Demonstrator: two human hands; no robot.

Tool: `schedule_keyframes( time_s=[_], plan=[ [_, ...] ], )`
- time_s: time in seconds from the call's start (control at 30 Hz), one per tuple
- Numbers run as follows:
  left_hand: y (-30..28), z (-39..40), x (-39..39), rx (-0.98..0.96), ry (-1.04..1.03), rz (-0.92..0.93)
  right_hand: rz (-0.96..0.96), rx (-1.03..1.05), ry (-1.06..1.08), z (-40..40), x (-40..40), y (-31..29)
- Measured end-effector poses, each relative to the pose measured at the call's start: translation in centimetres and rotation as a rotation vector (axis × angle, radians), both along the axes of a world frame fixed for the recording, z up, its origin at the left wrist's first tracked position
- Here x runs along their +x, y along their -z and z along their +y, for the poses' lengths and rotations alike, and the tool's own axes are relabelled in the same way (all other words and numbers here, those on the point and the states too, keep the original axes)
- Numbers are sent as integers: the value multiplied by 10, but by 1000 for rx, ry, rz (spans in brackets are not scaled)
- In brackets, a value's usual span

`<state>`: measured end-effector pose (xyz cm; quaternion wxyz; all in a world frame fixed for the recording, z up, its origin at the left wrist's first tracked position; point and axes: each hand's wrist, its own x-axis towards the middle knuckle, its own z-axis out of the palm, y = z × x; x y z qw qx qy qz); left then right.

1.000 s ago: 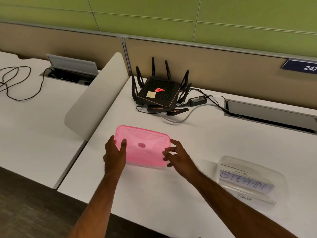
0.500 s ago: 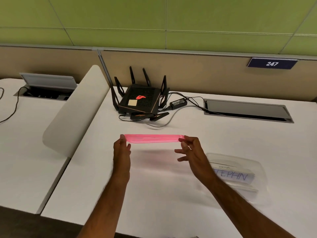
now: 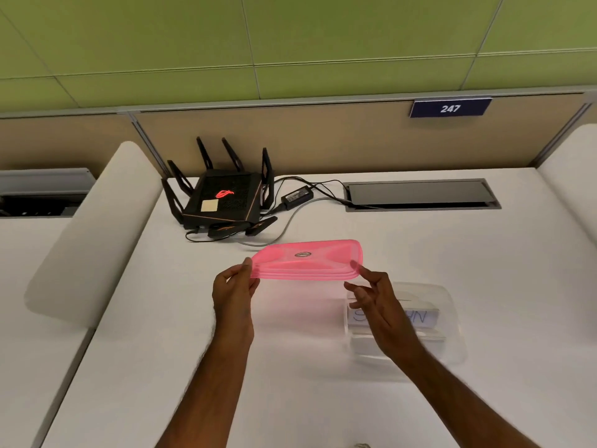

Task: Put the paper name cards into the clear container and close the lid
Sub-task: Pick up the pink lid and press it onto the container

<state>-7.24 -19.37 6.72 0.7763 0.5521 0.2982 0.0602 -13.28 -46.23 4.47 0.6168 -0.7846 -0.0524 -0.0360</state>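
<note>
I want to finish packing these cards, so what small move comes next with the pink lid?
Probably carry the pink lid, pinched by the left hand and right hand, rightward over the clear container: name cards already sit inside, uncovered.

One pink lid (image 3: 307, 260), one clear container (image 3: 452, 344), one router (image 3: 223, 198), two hands.
</note>
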Motion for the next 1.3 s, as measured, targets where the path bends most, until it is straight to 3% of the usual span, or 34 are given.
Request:
schedule_keyframes(
  time_s=[0.23,0.5,0.73,1.1,1.3],
  plan=[
    [0,-30,-2,-90,22,-16,-3,-61,24,-46,-14,1],
    [-1,-75,-17,-193,120,-17,-14,186,184,-82,-20,-11],
    [3,-110,-33,-221,225,-37,103,275,330,-118,-22,-9],
    [22,-139,-68,199,419,13,266,48,329,-165,-36,15],
    [39,-144,-70,326,391,124,259,-21,284,-175,-47,25]
  ],
)
